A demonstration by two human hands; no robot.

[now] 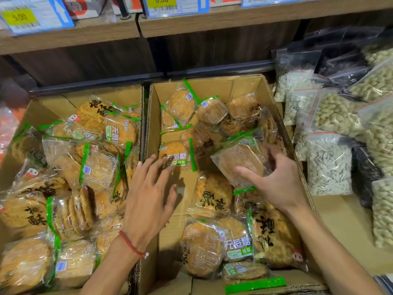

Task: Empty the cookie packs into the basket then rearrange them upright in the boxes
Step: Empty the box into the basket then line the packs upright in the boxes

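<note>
A clear plastic cookie pack with green sealed ends and a round golden-brown cookie inside is held tilted above the middle of the right-hand brown corrugated cardboard box, its long axis running from upper right down to lower left, its printed back facing up. The right hand grips it at its lower right edge, thumb on top and fingers curled around the far side. The left hand hovers palm down over the inner wall between the two boxes, fingers spread and loose, holding nothing; its fingertips reach just up to another flat-lying pack with green lettering. A thin red string bracelet circles the left wrist. More packs lie jumbled and mostly flat in this box, with bare cardboard floor showing between them. The left-hand cardboard box is crowded with similar packs, a few standing on edge. To the right, clear zip bags of pale nuts and seeds are stacked on the shelf, and wooden shelving with yellow price tags runs above.
</note>
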